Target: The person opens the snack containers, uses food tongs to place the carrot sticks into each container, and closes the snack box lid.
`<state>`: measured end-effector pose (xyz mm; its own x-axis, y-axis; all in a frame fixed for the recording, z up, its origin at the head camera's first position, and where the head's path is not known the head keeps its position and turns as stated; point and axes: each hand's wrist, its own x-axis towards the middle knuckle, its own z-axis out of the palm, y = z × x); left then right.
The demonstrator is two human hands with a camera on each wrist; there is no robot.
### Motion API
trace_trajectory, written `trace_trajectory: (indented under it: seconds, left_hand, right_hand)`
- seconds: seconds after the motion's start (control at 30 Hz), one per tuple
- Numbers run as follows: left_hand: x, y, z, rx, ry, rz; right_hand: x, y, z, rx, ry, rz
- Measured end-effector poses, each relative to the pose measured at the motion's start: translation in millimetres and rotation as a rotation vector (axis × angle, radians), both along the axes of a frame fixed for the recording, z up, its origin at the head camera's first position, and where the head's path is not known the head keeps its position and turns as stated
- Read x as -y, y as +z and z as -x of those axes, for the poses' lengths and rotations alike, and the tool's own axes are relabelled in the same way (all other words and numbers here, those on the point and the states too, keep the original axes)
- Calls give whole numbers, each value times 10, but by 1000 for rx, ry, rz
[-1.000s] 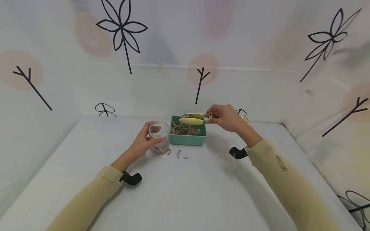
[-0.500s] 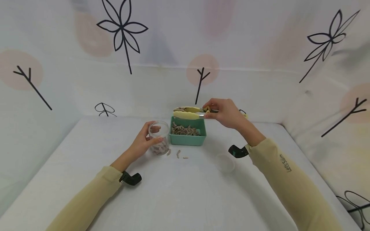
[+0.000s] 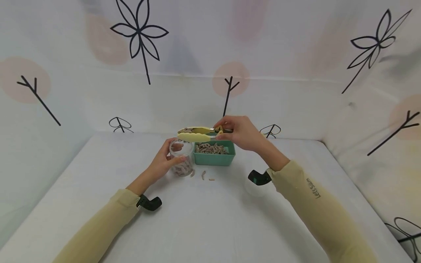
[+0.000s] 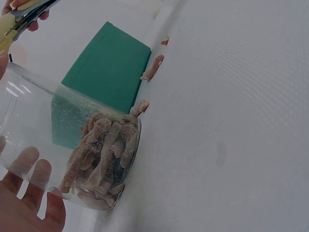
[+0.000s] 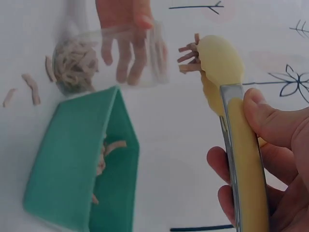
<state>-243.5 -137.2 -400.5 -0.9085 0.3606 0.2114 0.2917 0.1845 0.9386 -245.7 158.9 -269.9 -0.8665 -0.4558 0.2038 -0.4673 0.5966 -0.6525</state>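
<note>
My left hand (image 3: 162, 164) grips a clear jar (image 3: 182, 155) around its side; brown stick-like pieces (image 4: 104, 159) fill its lower part. The jar stands upright on the table, beside a green box (image 3: 213, 159) that holds more such pieces (image 3: 210, 148). In my right hand (image 3: 241, 132) are yellow tongs (image 3: 194, 137), squeezed between thumb and fingers. Several pieces (image 5: 189, 57) stick out of the tongs' tips, seen in the right wrist view. Those tips are just above the jar's open mouth.
A few loose pieces (image 3: 203, 175) lie on the white table (image 3: 204, 219) in front of the jar and box. A clear round lid (image 3: 254, 189) rests on the right, partly behind the right wrist camera. A patterned cloth wall (image 3: 184, 98) rises behind the table.
My right hand has carried the tongs, with pieces in them, up from the green box and left to above the jar. The left hand and jar have stayed put.
</note>
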Motion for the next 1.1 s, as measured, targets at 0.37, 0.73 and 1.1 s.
trace_trajectory:
  seconds: [0.37,0.73,1.1]
  left_hand:
    - [9,-11,-12,24,-27,-33]
    - [8,14,-3,34,-18,-18]
    - [19,3,-6,23,-34,-25]
  right_hand:
    - [133,-199,5,52,42,-11]
    - [142,-182,6,21,42,-66]
    - [148,-189,-13,10,45,-56]
